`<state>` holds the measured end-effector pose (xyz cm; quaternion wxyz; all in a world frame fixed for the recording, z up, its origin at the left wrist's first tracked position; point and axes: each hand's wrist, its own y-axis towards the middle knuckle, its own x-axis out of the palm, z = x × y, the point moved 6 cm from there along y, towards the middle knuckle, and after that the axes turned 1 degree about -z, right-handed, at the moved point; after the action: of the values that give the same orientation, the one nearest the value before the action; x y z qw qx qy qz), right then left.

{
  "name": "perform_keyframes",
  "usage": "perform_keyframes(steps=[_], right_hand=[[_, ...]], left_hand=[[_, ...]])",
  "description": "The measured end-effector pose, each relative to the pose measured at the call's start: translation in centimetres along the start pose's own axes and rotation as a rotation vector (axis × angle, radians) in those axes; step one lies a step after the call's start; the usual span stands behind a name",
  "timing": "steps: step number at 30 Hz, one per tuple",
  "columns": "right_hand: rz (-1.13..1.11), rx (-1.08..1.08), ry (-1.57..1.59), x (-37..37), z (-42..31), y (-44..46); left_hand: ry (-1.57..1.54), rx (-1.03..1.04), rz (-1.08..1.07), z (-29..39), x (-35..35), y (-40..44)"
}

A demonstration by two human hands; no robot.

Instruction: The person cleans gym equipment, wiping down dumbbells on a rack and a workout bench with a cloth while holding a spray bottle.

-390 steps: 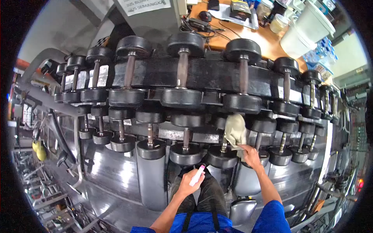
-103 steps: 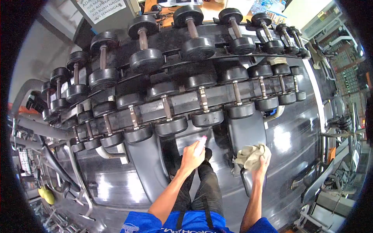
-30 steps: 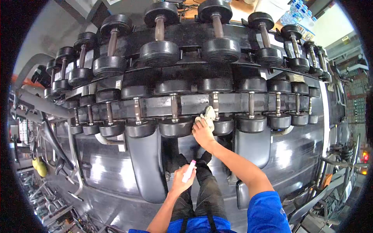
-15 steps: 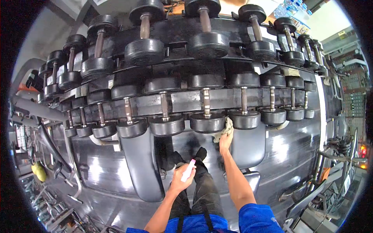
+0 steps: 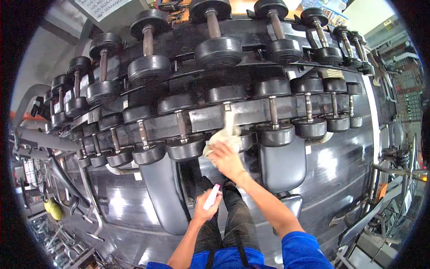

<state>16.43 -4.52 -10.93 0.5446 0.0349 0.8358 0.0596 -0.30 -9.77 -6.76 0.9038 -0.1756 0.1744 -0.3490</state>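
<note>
My right hand (image 5: pixel 229 163) is closed on a pale, crumpled cloth (image 5: pixel 220 142) and presses it against the near head of a black dumbbell (image 5: pixel 226 94) in the lower row. The cloth and fingers hide most of that head and part of the handle. Lower down, in front of my legs, my left hand (image 5: pixel 204 208) grips a slim white bottle (image 5: pixel 212 198) with a pink top, held apart from the dumbbells. To either side of the wiped dumbbell lie another dumbbell (image 5: pixel 185 148) on the left and one (image 5: pixel 276 135) on the right.
A two-tier rack (image 5: pixel 210 120) carries several dumbbells, with an upper row (image 5: pixel 218 53) behind. Two padded benches, one at left (image 5: pixel 163 193) and one at right (image 5: pixel 283 168), stand near my legs on the shiny dark floor (image 5: pixel 333 179). Bottles and papers lie beyond the rack.
My right hand has moved left with the cloth, from the gap between two dumbbells onto the near head of one. The left hand still holds the bottle, and the view has shifted slightly.
</note>
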Motion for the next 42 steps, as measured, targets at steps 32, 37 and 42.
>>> perform_keyframes(steps=[32, 37, 42], right_hand=[[1.221, 1.3, 1.622, 9.1, 10.2, -8.9], [0.937, 1.237, 1.051, 4.4, 5.4, -9.9], [0.807, 1.107, 0.77, 4.8, 1.3, -9.7]], left_hand=[[-0.098, -0.026, 0.077, -0.4, -2.6, 0.2], [-0.101, -0.108, 0.014, -2.1, -2.3, -0.6], [-0.081, -0.072, 0.004, -1.1, -2.8, -0.6]])
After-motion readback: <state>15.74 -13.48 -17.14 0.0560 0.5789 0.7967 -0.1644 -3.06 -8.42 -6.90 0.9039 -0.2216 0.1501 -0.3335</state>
